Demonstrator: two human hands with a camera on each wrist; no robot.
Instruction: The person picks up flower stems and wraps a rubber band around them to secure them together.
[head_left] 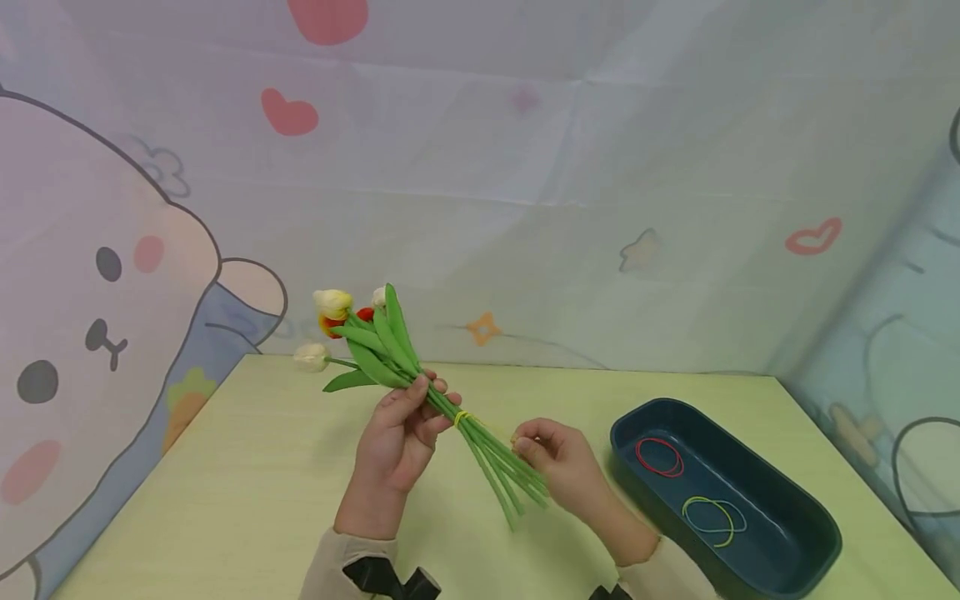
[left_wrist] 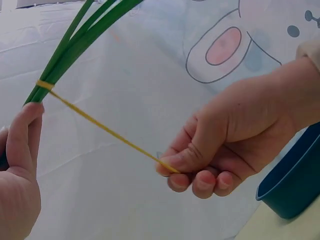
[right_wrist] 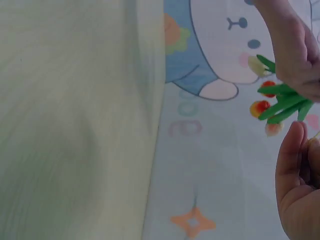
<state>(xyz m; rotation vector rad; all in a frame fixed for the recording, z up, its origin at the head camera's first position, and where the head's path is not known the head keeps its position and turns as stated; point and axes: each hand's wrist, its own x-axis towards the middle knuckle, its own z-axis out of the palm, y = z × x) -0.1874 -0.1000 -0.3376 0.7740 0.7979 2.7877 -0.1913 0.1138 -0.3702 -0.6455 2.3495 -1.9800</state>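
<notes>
My left hand (head_left: 405,437) grips a bunch of tulips (head_left: 386,333) by the stems, just below the leaves. White, yellow and red-orange blooms point to the upper left, and the cut ends slant down to the right. Around the stems runs a yellow rubber band (left_wrist: 45,85). From there one stretch of it is drawn out taut to my right hand (left_wrist: 225,135), which pinches its end between thumb and forefinger. In the right wrist view, the right hand (right_wrist: 300,185) shows beside the flower heads (right_wrist: 272,107).
A dark blue tray (head_left: 795,500) stands on the right of the pale yellow table (head_left: 225,500). Inside it lie a red rubber band (head_left: 660,458) and, nearer the front, overlapping yellow-green and bluish bands (head_left: 716,521). Behind the table hangs a cartoon-printed cloth (head_left: 487,167).
</notes>
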